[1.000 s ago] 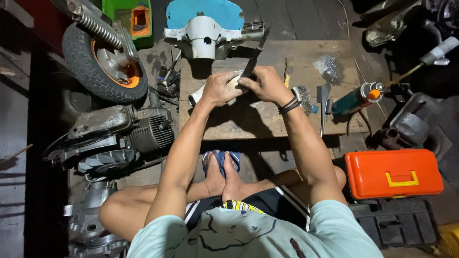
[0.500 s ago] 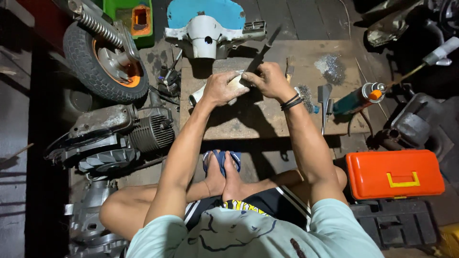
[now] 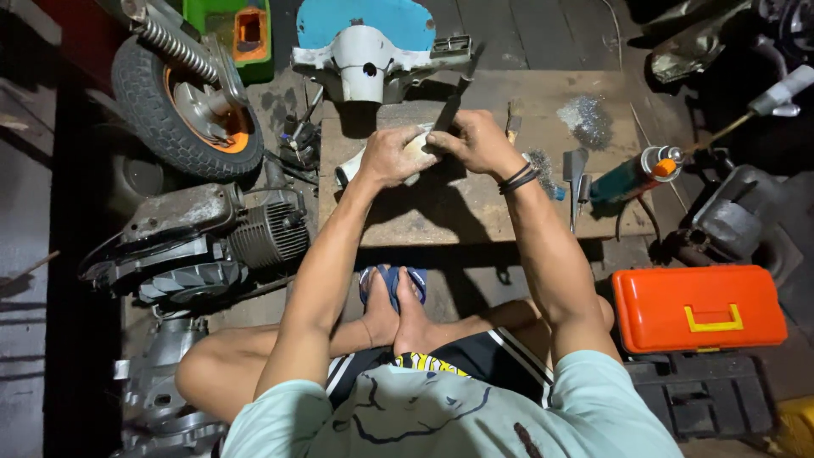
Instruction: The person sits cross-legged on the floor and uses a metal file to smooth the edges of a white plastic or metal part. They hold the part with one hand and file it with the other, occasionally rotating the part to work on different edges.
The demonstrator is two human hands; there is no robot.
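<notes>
Hands meet at the board's (image 3: 441, 212) far edge: my left hand (image 3: 388, 158) clamps the white part (image 3: 360, 165) down, right hand (image 3: 475, 142) fisted around the dark file (image 3: 447, 112), blade angled away, both elbows bent.

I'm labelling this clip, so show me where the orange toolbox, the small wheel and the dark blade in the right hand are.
orange toolbox (image 3: 678, 309): head view, on the middle of its lid.
small wheel (image 3: 140, 106): head view, on the black tyre's tread.
dark blade (image 3: 447, 113): head view, on the part sticking out above the right hand (image 3: 475, 142).
</notes>
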